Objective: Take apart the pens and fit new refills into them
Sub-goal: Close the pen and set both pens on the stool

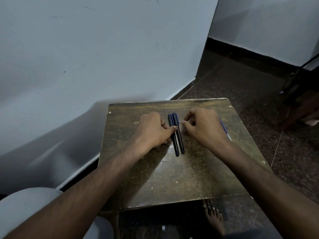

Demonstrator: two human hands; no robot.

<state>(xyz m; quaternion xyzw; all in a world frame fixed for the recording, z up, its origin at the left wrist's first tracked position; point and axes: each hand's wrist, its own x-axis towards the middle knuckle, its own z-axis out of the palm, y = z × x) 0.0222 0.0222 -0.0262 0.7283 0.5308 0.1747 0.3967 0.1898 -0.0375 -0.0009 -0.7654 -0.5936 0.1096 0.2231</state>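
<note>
Two black pens (176, 134) with blue clips lie side by side, touching, at the centre of the wooden table (172, 178). The left hand (152, 131) rests curled beside them, thumb touching the left pen. The right hand (204, 125), just right of them, pinches a thin refill (189, 119).

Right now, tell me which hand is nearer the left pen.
Left. The left hand touches the left pen with its thumb; the right hand sits beyond the other pen.
</note>
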